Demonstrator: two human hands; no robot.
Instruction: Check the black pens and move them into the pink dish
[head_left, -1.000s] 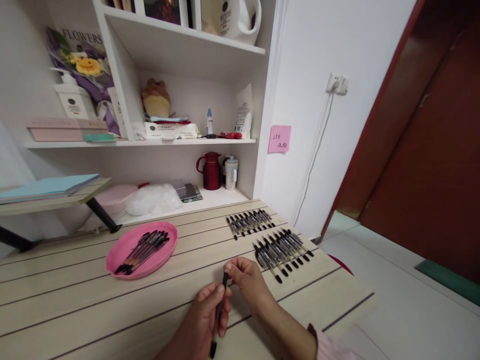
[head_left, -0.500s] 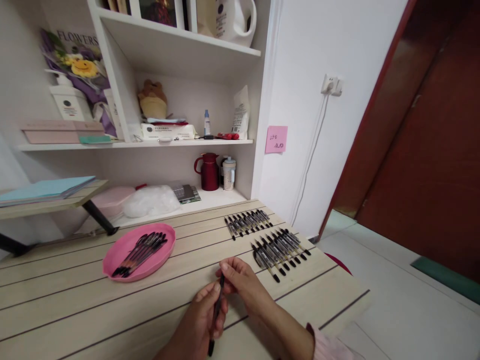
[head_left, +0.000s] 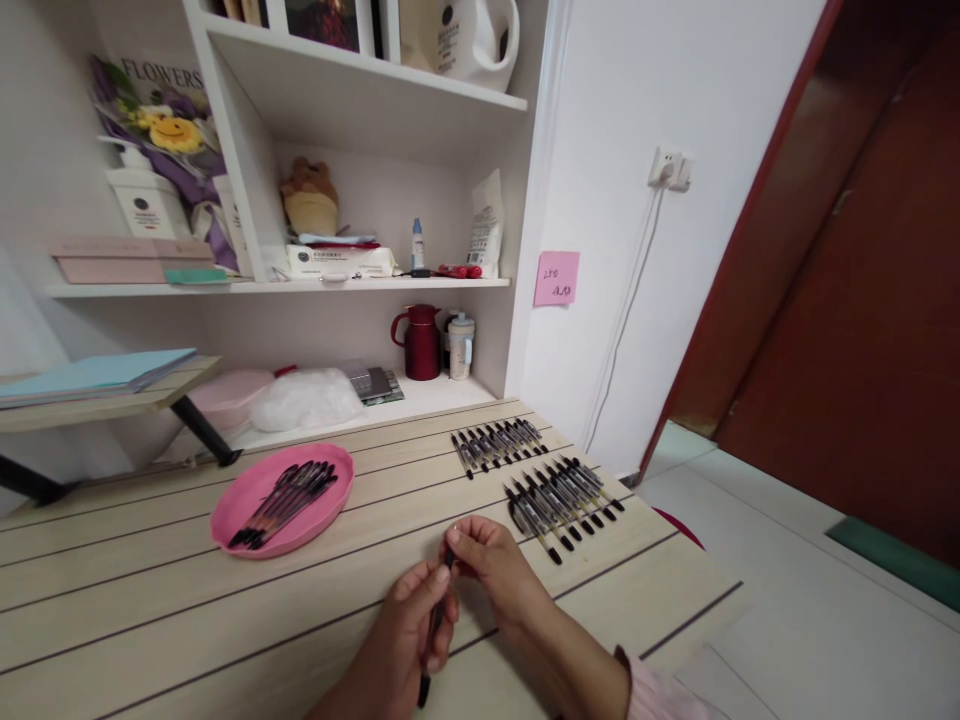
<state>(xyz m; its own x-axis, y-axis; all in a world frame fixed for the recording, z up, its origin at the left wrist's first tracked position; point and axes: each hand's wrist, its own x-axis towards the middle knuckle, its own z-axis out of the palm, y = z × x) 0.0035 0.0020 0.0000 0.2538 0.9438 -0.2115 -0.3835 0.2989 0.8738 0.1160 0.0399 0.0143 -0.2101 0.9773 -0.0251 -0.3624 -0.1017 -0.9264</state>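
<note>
A black pen [head_left: 432, 640] stands tilted over the wooden table [head_left: 150, 620], held in both hands. My left hand [head_left: 409, 635] is wrapped round its barrel. My right hand [head_left: 491, 565] pinches the pen's top end with its fingertips. Just right of my hands lie two rows of black pens, a near row [head_left: 559, 495] and a far row [head_left: 499, 443]. A pink tray [head_left: 247, 482] to the left holds several more pens [head_left: 289, 492].
White shelves [head_left: 300, 285] behind the table carry a red jug [head_left: 421, 342], a white cup [head_left: 461, 346], boxes, a flower bouquet and a plush toy. A pink note [head_left: 557, 278] hangs on the wall. The table's right edge drops to the floor beside a red door [head_left: 847, 300].
Both hands stay on the pen at almost the same spot; the view only swayed a little. The rows and the tray are unchanged.
</note>
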